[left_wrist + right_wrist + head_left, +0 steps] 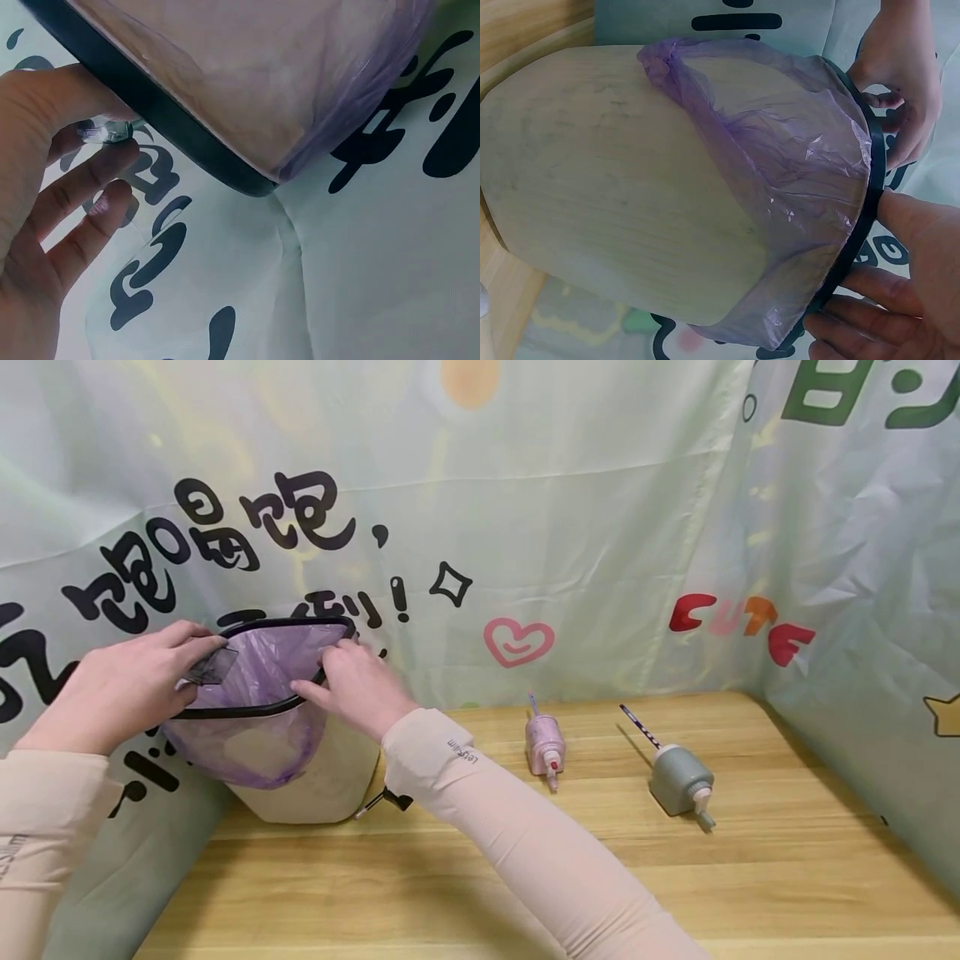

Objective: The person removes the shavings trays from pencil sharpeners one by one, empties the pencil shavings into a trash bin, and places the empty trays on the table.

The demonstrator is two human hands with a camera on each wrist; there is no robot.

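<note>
A pale waste bin (307,797) stands at the left, lined with a purple plastic bag (258,756) folded over its outside. A black ring (251,712) runs round the mouth over the bag. My left hand (123,681) is at the ring's left side, pinching a small see-through dark piece of plastic (212,668) between thumb and fingers; what it is I cannot tell. In the left wrist view this piece (109,131) looks shiny. On the opposite side my right hand (356,685) grips the ring and bag edge, its fingers (874,319) bent at the ring.
To the right on the wooden table (465,852) lie a pink bottle (543,739) and a grey bottle (678,777), each with a nozzle and a thin stick. A small black item (397,799) lies beside the bin's base. Printed cloth (585,543) hangs behind and at both sides.
</note>
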